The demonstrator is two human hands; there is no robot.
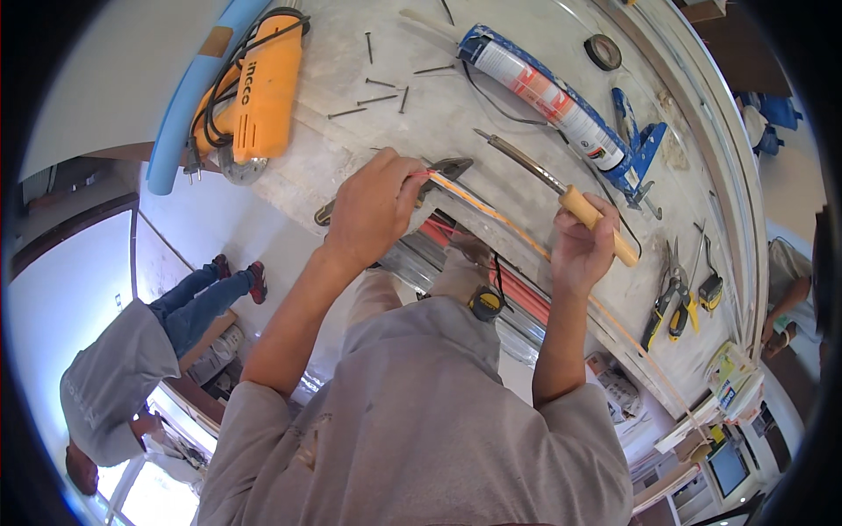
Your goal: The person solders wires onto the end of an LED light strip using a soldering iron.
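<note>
My left hand (pixel 373 206) is closed, thumb and fingers pinching the end of a thin orange-and-white strip (pixel 478 203), where short red wires show. From there the strip runs right, along the near edge of the table and behind my right forearm. Partly under my left hand lies a dark metal tool (pixel 452 170); its kind is hidden. My right hand (pixel 581 250) grips the wooden handle of a soldering iron (pixel 524 161). The iron's tip points up and left over the table, apart from the strip. A dark cord (pixel 610 195) passes near the handle.
An orange corded power tool (pixel 270 88) and blue tube (pixel 182 114) lie left. Loose screws (pixel 379 83), a blue caulking gun (pixel 633 158) with its cartridge, black tape (pixel 602 53) and snips (pixel 671 294) lie on the table (pixel 351 131). Another person (pixel 123 377) stands left.
</note>
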